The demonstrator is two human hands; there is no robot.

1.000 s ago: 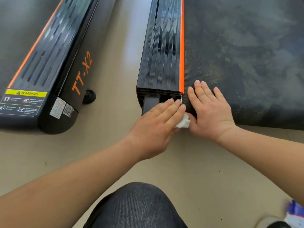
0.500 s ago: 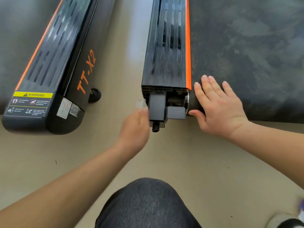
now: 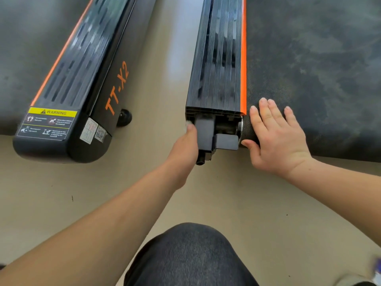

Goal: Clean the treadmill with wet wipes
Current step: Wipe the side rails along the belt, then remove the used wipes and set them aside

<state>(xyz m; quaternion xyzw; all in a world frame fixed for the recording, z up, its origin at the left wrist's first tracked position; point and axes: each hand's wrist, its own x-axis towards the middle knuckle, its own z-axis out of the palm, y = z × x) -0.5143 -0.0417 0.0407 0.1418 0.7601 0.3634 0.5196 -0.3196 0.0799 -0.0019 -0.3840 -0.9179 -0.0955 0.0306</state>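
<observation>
My spread right hand (image 3: 276,139) braces the dark textured belt (image 3: 309,58); my left hand (image 3: 183,149), grip hidden, should scrub the near end of the black ribbed rail (image 3: 216,69).

Gym or fitness-equipment service space indicated: TT-X2 treadmill (image 3: 82,79) with warning sticker (image 3: 52,112) is parked upper left, second treadmill (image 3: 218,58) upper right with rail end uncovered, both on smooth beige floor (image 3: 165,58).

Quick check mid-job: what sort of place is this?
Probably a gym or treadmill workshop: a left treadmill marked TT-X2 and a right treadmill with its rail end uncovered, side by side on a beige floor.
</observation>
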